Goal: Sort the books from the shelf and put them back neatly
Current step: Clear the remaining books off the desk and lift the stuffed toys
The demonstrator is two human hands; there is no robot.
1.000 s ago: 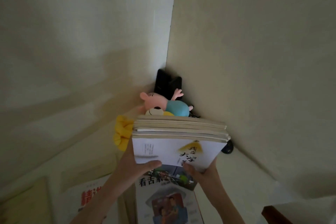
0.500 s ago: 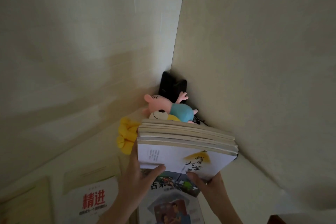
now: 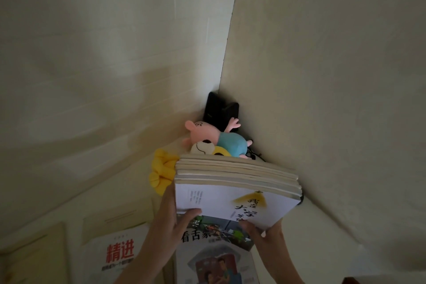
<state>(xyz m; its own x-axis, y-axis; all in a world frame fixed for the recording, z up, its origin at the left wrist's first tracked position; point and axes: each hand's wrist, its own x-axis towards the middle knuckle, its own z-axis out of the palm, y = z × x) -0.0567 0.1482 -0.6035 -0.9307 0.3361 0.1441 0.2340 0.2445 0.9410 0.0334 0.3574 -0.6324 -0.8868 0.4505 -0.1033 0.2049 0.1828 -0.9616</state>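
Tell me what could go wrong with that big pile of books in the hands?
1. The left hand and right hand grip the stack of books only at its near edge, so the loose books could slip apart and fall onto the flat book below.
2. The stack's far end sits close to the pink plush toy and the yellow toy; pushing it forward might squash or knock them.

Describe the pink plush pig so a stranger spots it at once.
Find where the two cream walls meet. There, just behind the held stack of books, lies the plush pig: pink head, blue shirt, unlike the yellow plush beside it.
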